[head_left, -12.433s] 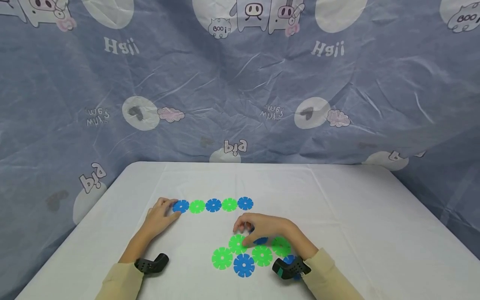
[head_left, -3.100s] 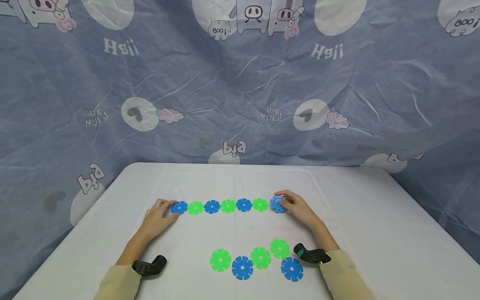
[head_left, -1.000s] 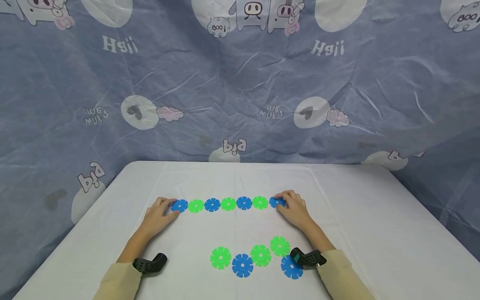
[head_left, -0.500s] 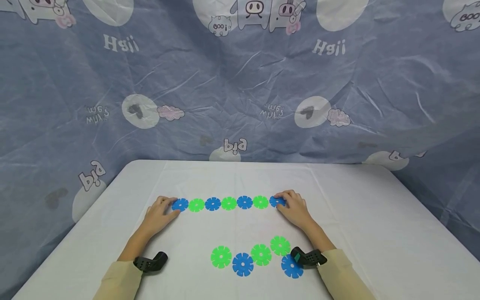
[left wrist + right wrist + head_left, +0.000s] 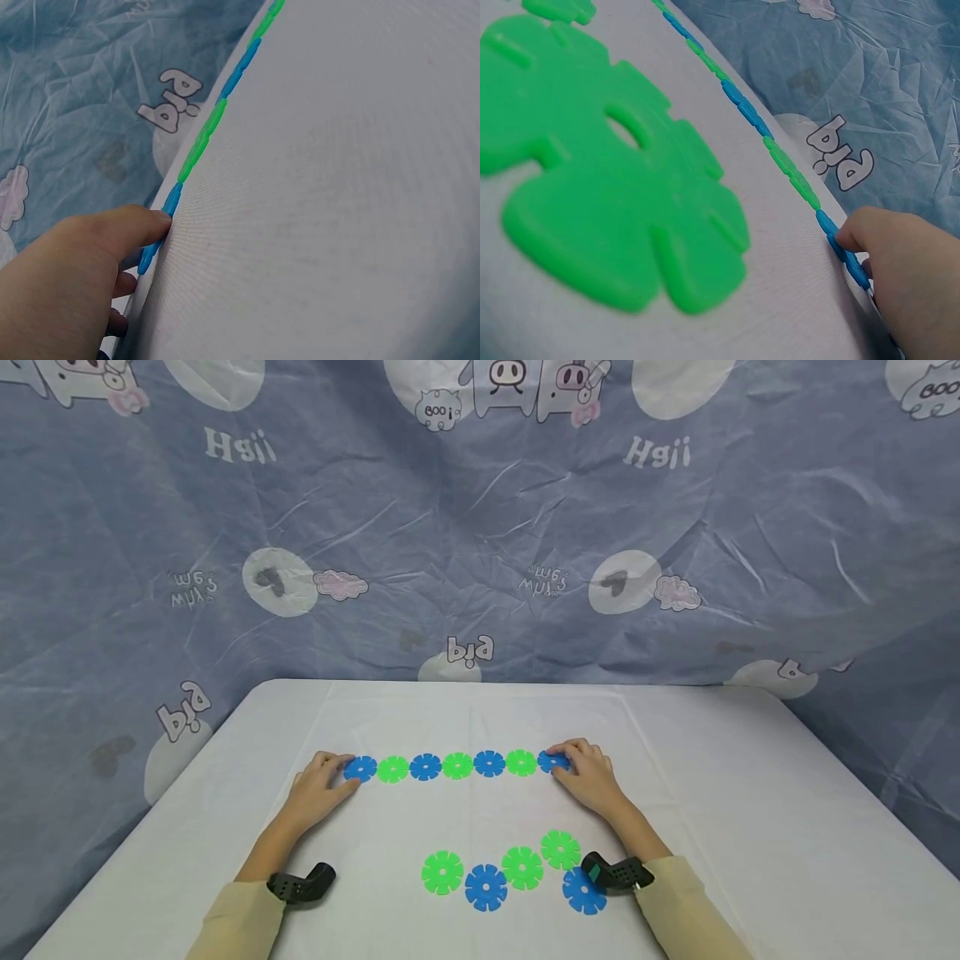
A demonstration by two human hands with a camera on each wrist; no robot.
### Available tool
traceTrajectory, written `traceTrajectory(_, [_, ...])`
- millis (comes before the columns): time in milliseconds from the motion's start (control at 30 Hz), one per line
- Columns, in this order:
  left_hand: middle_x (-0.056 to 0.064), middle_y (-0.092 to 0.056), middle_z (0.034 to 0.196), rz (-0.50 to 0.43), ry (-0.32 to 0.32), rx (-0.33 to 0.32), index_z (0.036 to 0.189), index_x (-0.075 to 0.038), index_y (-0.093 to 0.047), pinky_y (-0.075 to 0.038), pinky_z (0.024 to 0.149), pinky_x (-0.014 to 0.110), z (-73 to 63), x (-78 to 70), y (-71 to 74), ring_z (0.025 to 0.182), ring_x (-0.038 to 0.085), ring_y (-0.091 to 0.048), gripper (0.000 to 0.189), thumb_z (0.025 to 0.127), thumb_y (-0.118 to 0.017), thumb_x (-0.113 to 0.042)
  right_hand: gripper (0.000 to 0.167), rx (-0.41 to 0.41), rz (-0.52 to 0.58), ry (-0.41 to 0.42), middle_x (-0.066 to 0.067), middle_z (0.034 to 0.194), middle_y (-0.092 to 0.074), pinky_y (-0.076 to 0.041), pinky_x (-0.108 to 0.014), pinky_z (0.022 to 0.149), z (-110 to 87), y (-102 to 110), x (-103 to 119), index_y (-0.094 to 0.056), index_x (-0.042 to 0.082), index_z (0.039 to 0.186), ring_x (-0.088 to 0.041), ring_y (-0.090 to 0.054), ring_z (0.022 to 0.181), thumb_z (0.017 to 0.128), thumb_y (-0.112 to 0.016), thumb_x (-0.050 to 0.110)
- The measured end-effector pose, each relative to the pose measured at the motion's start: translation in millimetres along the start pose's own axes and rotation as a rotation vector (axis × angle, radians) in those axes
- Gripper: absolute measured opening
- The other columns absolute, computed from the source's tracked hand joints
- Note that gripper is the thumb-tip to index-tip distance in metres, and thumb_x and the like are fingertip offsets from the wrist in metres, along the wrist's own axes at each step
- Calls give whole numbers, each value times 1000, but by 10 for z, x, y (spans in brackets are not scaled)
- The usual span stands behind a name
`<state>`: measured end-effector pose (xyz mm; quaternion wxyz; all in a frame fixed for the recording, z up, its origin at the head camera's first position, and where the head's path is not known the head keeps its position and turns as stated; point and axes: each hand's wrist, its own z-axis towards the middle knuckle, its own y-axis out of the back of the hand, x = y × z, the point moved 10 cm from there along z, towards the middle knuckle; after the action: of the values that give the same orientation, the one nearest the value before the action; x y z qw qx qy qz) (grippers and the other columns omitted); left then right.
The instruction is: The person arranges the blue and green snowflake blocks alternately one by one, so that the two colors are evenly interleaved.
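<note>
Disc row (image 5: 452, 768): laid flat across the middle of the head view on the white bench (image 5: 750, 793); blue and green alternated, seven discs, long axis run left to right between the hands.
Left hand (image 5: 313, 789): left-end blue disc (image 5: 356, 769) pinched at its edge by thumb and finger.
Right hand (image 5: 590, 781): right-end blue disc (image 5: 550, 762) likewise pinched.
Loose discs (image 5: 486, 877): three green, two blue, scattered lower centre, below the row; approached more closely by the right hand than the left.
</note>
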<state>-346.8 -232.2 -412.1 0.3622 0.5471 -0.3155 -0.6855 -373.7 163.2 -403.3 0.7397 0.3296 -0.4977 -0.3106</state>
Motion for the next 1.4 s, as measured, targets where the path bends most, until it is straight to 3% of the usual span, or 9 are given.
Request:
traceTrajectory(400, [18,-48,117,8,-8,-10,126,-3,-51,-33,85,50,11,19,-8,109,35,-47,50,85,-59,-30,27,5,-5,7,-12,119,-52,-26,-53,89,-3,-10,4,-61,17,111,-33,-43,110,84,-59,22])
traceTrajectory(567, [18,-48,117,12,-3,-2,126,-3,-50,-33,85,49,14,22,-18,109,34,-47,50,85,-58,-31,29,8,66,-13,-13,122,-49,-24,-53,91,-2,30,4,-60,15,114,-33,-41,112,85,-58,22])
traceTrajectory(700, [18,-47,118,18,4,7,127,-4,-50,-33,85,50,11,33,-30,109,34,-46,51,85,-58,-32,30,18,131,2,-13,124,-48,-22,-55,94,2,127,153,-57,14,117,-33,-40,112,87,-56,21])
traceTrajectory(833, [17,-47,117,22,5,7,127,-4,-50,-32,87,51,7,36,-32,110,34,-46,51,85,-58,-33,30,36,151,80,-11,121,-51,-26,-54,91,-4,218,450,-56,14,117,-30,-45,105,88,-55,20])
traceTrajectory(967, [18,-47,117,21,-1,0,127,-4,-50,-32,87,51,6,29,-23,110,34,-46,51,85,-58,-32,29,109,177,162,-7,116,-54,-30,-50,88,-57,198,795,-57,14,117,-27,-48,99,89,-56,21])
traceTrajectory(1167, [18,-48,117,16,-7,-7,126,-3,-50,-32,87,51,10,26,-20,110,34,-46,51,85,-58,-32,28,300,214,277,-5,115,-57,-37,-44,85,-259,-28,1253,-56,13,116,-25,-51,100,90,-55,22])
traceTrajectory(1400, [18,-48,117,15,-7,-6,126,-3,-50,-32,87,51,12,33,-21,110,34,-46,51,85,-58,-31,27,496,148,350,8,114,-57,-38,-36,88,-563,-377,1575,-57,22,116,-13,-51,100,90,-53,29])
